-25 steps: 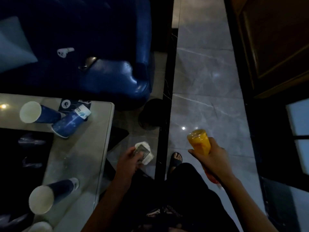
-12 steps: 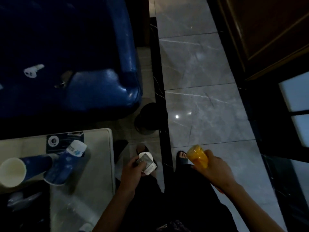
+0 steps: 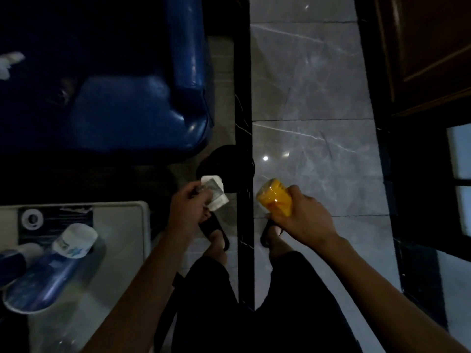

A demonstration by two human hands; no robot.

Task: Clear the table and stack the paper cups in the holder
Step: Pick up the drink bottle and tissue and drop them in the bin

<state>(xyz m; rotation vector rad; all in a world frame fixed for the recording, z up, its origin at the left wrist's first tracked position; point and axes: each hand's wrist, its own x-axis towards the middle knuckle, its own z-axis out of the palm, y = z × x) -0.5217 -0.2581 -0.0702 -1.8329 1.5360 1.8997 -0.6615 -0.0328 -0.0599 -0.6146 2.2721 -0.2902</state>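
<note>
My left hand (image 3: 190,208) is closed around a small white crumpled wrapper (image 3: 215,191), held over the floor just right of the table (image 3: 122,225). My right hand (image 3: 302,219) grips a yellow-orange plastic cup (image 3: 275,197), also over the floor. A blue paper cup (image 3: 51,271) lies on its side on the table at the lower left, its white base pointing up-right. A second blue cup (image 3: 10,258) is cut off at the left edge. No cup holder is in sight.
A blue leather sofa (image 3: 122,110) fills the upper left. A dark round bin (image 3: 226,165) stands on the floor just beyond both hands. A black card with a white ring (image 3: 48,219) lies on the table. Grey marble tiles (image 3: 318,123) stretch right toward a wooden door (image 3: 428,52).
The view has shifted right and forward, away from the table; fewer cups remain in sight. Both hands, still holding the wrapper and the yellow cup, have come nearer the dark bin.
</note>
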